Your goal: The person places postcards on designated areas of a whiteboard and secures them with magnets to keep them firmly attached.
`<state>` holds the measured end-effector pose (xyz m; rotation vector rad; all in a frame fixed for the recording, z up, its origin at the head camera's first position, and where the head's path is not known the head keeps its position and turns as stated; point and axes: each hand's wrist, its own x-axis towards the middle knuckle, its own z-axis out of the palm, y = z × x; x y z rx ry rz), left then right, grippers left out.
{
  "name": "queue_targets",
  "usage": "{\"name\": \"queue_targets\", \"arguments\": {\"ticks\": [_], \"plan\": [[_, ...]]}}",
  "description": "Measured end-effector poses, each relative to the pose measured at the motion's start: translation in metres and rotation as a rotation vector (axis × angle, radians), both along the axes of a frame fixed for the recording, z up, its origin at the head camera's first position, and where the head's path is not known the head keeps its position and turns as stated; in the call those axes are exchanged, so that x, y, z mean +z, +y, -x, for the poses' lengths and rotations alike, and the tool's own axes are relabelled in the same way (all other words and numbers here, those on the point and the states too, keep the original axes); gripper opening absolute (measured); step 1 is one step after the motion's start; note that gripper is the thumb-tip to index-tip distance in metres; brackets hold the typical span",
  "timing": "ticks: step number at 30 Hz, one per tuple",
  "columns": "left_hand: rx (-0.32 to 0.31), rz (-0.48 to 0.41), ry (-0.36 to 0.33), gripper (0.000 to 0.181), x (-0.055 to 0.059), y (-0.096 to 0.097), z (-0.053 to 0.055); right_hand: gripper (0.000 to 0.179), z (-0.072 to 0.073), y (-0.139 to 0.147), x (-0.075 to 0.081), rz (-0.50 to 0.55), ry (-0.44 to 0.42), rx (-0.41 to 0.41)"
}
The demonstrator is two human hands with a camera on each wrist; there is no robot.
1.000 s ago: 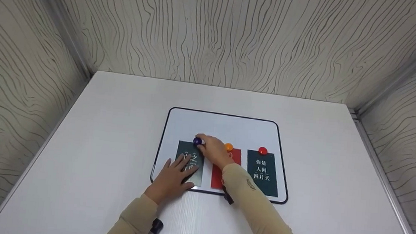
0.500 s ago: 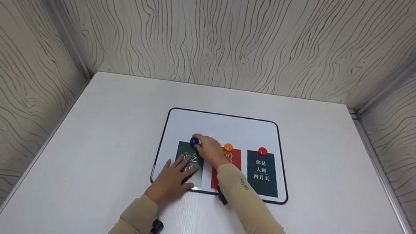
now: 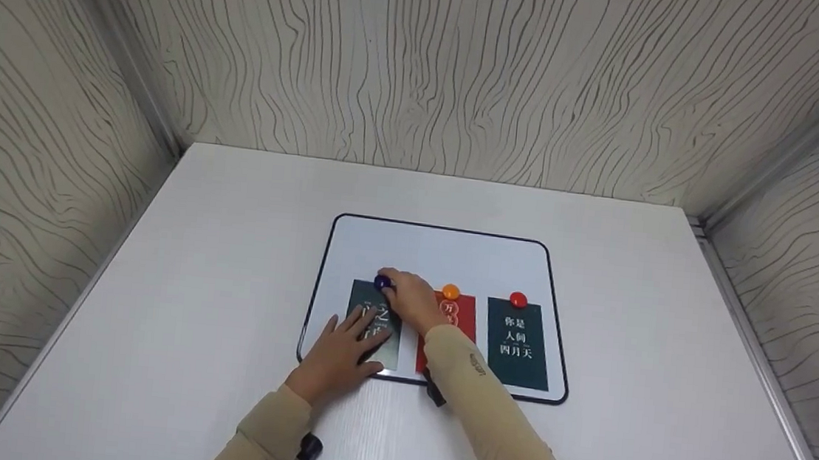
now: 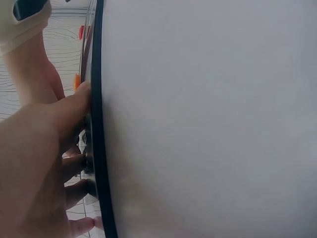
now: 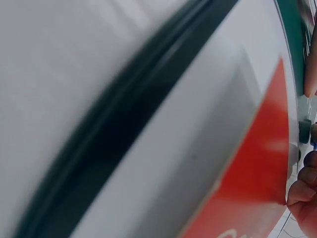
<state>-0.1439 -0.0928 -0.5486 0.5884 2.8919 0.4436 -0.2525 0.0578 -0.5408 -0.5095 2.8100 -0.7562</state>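
A small whiteboard (image 3: 437,255) with a dark rim lies on the table. My left hand (image 3: 339,353) rests with fingers spread on the dark green card (image 3: 390,353) at the board's left. Thumb and fingers of my right hand (image 3: 414,301) pinch a dark blue round magnet (image 3: 382,282) at that card's top edge. Partly under the right wrist is a red card (image 3: 464,322), topped by an orange magnet (image 3: 451,292). In the left wrist view, the left hand (image 4: 34,158) reaches over the board's rim (image 4: 99,124); the right wrist view shows the right hand (image 5: 303,198) only at its edge.
Right of the red card lies another dark green card (image 3: 517,373) with white characters, a red magnet (image 3: 518,299) at its top. The white table (image 3: 245,245) is bounded by wood-patterned panels (image 3: 423,68) at the back and sides.
My right hand has shifted slightly left with the blue magnet, uncovering more of the red card. The magnet's pale side no longer shows. The left hand has stayed in place.
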Motion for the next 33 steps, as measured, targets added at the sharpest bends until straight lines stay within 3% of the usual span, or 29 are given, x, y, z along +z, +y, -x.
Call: {"name": "queue_targets", "arguments": {"ticks": [15, 24, 27, 33], "plan": [[-0.005, 0.007, -0.019, 0.055, -0.001, 0.004, 0.001, 0.038, -0.003, 0.002, 0.0, 0.002, -0.013, -0.022], [0.001, -0.034, -0.036, 0.054, 0.009, 0.008, 0.007, 0.044, -0.007, 0.008, 0.003, 0.025, -0.015, -0.023], [0.006, -0.048, -0.003, 0.051, 0.011, 0.009, 0.011, 0.045, -0.009, 0.01, 0.008, 0.047, -0.039, -0.032], [0.013, -0.033, 0.106, 0.046, 0.016, 0.01, 0.015, 0.045, -0.012, 0.021, 0.019, 0.079, -0.007, -0.053]]}}
